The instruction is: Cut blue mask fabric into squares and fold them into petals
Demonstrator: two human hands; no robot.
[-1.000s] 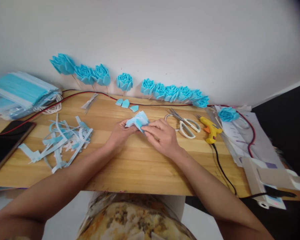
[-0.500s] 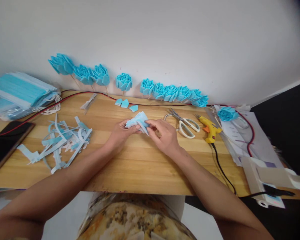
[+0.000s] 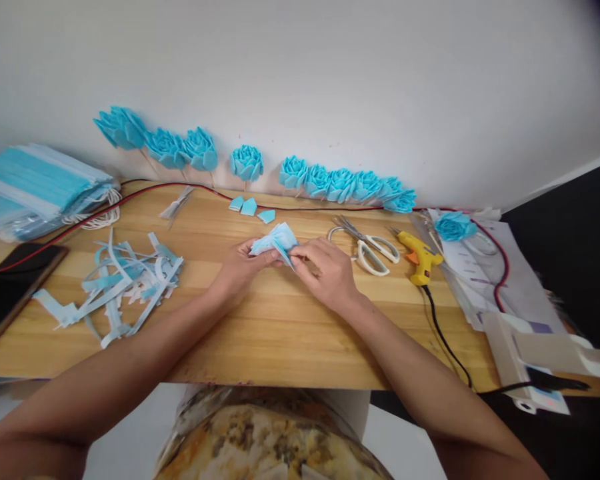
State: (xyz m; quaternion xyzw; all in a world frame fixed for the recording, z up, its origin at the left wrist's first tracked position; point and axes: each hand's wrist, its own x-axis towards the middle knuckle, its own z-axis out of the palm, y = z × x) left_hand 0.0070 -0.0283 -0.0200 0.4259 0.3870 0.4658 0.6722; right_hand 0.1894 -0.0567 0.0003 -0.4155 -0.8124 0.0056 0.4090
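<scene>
Over the middle of the wooden table, my left hand (image 3: 239, 270) is closed on a small stack of light blue and white fabric pieces (image 3: 279, 237), which look cut from face masks. My right hand (image 3: 326, 272) pinches the right edge of one piece, between thumb and fingers. That piece stands a little apart from the rest of the stack. Just beyond my hands lie three folded blue petals (image 3: 249, 207). To the right of my right hand are white-handled scissors (image 3: 373, 250), blades partly open, and a yellow glue gun (image 3: 420, 257).
Several blue fabric flowers (image 3: 247, 162) on sticks lean along the wall. Fabric scraps (image 3: 125, 280), a phone (image 3: 17, 287) and a pile of face masks (image 3: 40, 183) lie left. A red-black cable (image 3: 180, 185) crosses the back. A power strip (image 3: 525, 363) sits right.
My right fingers have drawn closer together on the edge of one piece, which now shows as a narrow blue fold. My left hand stays nearly still on the stack.
</scene>
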